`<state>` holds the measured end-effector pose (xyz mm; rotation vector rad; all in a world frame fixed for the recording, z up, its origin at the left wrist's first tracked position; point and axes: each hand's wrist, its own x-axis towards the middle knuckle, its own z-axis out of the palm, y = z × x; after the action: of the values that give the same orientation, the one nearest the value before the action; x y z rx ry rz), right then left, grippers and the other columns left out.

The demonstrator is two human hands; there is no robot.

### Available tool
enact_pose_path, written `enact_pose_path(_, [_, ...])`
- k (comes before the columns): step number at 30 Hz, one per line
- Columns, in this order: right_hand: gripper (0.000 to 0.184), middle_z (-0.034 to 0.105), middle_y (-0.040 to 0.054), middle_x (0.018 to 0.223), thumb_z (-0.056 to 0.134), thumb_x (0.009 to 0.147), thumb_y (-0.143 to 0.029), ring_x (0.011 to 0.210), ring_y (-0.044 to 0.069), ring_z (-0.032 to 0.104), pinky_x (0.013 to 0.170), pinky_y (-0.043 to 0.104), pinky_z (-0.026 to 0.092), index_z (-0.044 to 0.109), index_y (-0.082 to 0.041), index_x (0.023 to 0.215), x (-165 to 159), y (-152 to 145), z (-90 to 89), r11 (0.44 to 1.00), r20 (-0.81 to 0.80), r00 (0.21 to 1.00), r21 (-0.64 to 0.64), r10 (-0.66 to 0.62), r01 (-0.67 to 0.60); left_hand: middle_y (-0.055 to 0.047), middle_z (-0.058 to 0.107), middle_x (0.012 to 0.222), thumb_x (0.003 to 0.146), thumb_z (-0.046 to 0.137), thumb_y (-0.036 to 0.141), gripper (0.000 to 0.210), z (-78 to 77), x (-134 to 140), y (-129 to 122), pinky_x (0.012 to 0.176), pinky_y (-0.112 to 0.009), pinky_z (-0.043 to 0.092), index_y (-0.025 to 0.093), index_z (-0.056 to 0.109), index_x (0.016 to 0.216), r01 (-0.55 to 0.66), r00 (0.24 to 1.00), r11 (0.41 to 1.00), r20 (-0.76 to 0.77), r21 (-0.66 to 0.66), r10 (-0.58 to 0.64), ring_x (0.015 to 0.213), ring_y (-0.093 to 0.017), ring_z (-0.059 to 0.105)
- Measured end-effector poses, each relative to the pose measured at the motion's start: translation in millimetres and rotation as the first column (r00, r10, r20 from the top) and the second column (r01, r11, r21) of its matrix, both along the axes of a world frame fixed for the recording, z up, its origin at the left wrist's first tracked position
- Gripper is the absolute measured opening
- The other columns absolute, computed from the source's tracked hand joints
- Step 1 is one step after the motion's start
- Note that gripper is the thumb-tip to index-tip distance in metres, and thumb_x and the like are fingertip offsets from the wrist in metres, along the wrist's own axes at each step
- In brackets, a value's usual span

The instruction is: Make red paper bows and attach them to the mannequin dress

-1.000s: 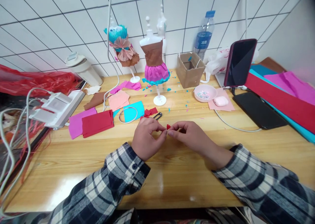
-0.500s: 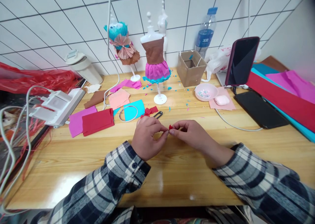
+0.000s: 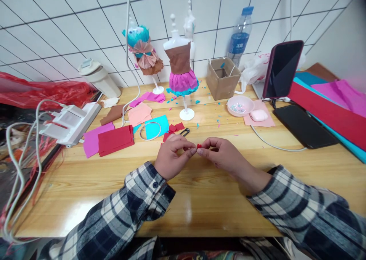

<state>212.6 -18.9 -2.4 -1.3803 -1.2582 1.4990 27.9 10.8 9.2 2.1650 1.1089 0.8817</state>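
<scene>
A tiny piece of red crepe paper point(image 3: 199, 146) is pinched between my two hands over the middle of the table. My left hand point(image 3: 174, 155) closes thumb and forefinger on its left side. From the right, my right hand point(image 3: 220, 154) pinches it the same way, the fingertips of both hands nearly touching. Just beyond my left hand lie red paper scraps point(image 3: 175, 128) and black-handled scissors point(image 3: 183, 132), partly hidden by that hand. Farther back stands a small dress form point(image 3: 178, 58) in a brown paper top and a magenta skirt with a blue ruffled hem.
Folded red paper point(image 3: 116, 140), a blue sheet point(image 3: 157, 126) and a metal ring point(image 3: 142, 135) lie left. A pink bowl of beads point(image 3: 240, 106), a cardboard box point(image 3: 223, 79) and a propped phone point(image 3: 283, 69) stand right. A power strip point(image 3: 80, 124) with cables borders the left edge.
The red piece shows slightly more between my fingertips and looks more ruffled. Both hands stay in nearly the same place; the view has shifted slightly.
</scene>
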Motion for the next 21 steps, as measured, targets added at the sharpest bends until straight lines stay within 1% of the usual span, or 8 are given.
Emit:
enact_pose_path(3, [0.035, 0.057, -0.0027, 0.077, 0.077, 0.067, -0.043, 0.052, 0.006, 0.042, 0.038, 0.017, 0.03, 0.064, -0.02, 0.089, -2.0, -3.2, 2.9, 0.999, -0.125, 0.992, -0.042, -0.025, 0.02, -0.004, 0.066, 0.073, 0.082, 0.064, 0.032, 0.016, -1.3, 0.8, 0.2, 0.07, -0.032, 0.048, 0.02, 0.071, 0.075, -0.042, 0.997, 0.998, 0.056, -0.039, 0.044, 0.072, -0.017, 0.06])
enact_pose_path(6, [0.036, 0.06, -0.0022, 0.084, 0.077, 0.069, -0.04, 0.049, 0.004, 0.043, 0.034, 0.015, 0.033, 0.063, -0.023, 0.098, -2.1, -5.5, 5.5, 0.981, -0.313, 0.948, -0.196, -0.065, 0.002, -0.004, 0.067, 0.076, 0.083, 0.065, 0.028, 0.011, -3.4, -1.8, 1.2, 0.072, -0.032, 0.048, 0.02, 0.071, 0.078, -0.061, 0.995, 0.998, 0.082, -0.007, 0.061, 0.074, -0.017, 0.061])
enact_pose_path(9, [0.04, 0.066, 0.0009, 0.099, 0.076, 0.072, -0.032, 0.051, 0.004, 0.05, 0.036, 0.014, 0.041, 0.061, -0.025, 0.108, 0.9, -4.3, 6.0, 0.934, -0.438, 0.887, -0.358, -0.147, -0.022, -0.003, 0.068, 0.078, 0.084, 0.065, 0.026, 0.008, -2.7, -4.7, 1.1, 0.075, -0.032, 0.047, 0.021, 0.072, 0.082, -0.044, 0.997, 0.994, 0.066, 0.096, 0.037, 0.077, -0.017, 0.061])
enact_pose_path(11, [0.039, 0.068, 0.0019, 0.098, 0.075, 0.073, -0.028, 0.05, 0.004, 0.051, 0.039, 0.014, 0.045, 0.061, -0.024, 0.109, 3.6, -2.3, 5.1, 0.906, -0.466, 0.868, -0.421, -0.172, -0.047, -0.003, 0.068, 0.078, 0.084, 0.065, 0.024, 0.007, -0.8, -5.6, 0.5, 0.076, -0.033, 0.046, 0.022, 0.071, 0.083, -0.001, 1.0, 0.979, 0.022, 0.205, -0.004, 0.078, -0.017, 0.06])
enact_pose_path(13, [0.029, 0.068, 0.0012, 0.086, 0.075, 0.074, -0.028, 0.047, 0.003, 0.049, 0.04, 0.014, 0.047, 0.065, -0.02, 0.101, 5.9, -0.7, 3.7, 0.894, -0.474, 0.869, -0.439, -0.142, -0.093, -0.003, 0.069, 0.078, 0.084, 0.064, 0.022, 0.008, 1.1, -5.8, 0.2, 0.077, -0.034, 0.045, 0.022, 0.071, 0.084, 0.048, 0.999, 0.954, -0.033, 0.294, -0.04, 0.077, -0.017, 0.06])
enact_pose_path(15, [0.023, 0.066, -0.0008, 0.076, 0.077, 0.072, -0.028, 0.045, 0.003, 0.047, 0.04, 0.014, 0.049, 0.067, -0.018, 0.09, 7.9, 0.2, 2.2, 0.887, -0.464, 0.88, -0.443, -0.101, -0.132, -0.002, 0.07, 0.079, 0.085, 0.062, 0.022, 0.009, 2.0, -6.1, 0.8, 0.077, -0.035, 0.044, 0.023, 0.071, 0.084, 0.084, 0.995, 0.939, -0.08, 0.332, -0.061, 0.077, -0.017, 0.059])
enact_pose_path(18, [0.023, 0.063, -0.0026, 0.073, 0.08, 0.068, -0.031, 0.047, 0.003, 0.048, 0.042, 0.015, 0.05, 0.067, -0.017, 0.082, 12.4, 0.8, -0.2, 0.891, -0.455, 0.888, -0.428, -0.067, -0.152, -0.002, 0.07, 0.079, 0.086, 0.061, 0.023, 0.011, 2.0, -8.7, 2.1, 0.079, -0.036, 0.044, 0.025, 0.072, 0.085, 0.124, 0.988, 0.927, -0.133, 0.354, -0.081, 0.08, -0.018, 0.059])
enact_pose_path(21, [0.024, 0.061, -0.0024, 0.072, 0.079, 0.068, -0.033, 0.051, 0.005, 0.05, 0.044, 0.017, 0.051, 0.068, -0.017, 0.082, 19.0, 2.8, -3.1, 0.896, -0.428, 0.903, -0.388, 0.034, -0.218, 0.0, 0.071, 0.082, 0.086, 0.061, 0.022, 0.015, 2.5, -14.8, 1.5, 0.088, -0.04, 0.04, 0.031, 0.072, 0.089, 0.226, 0.963, 0.878, -0.23, 0.422, -0.138, 0.084, -0.019, 0.058])
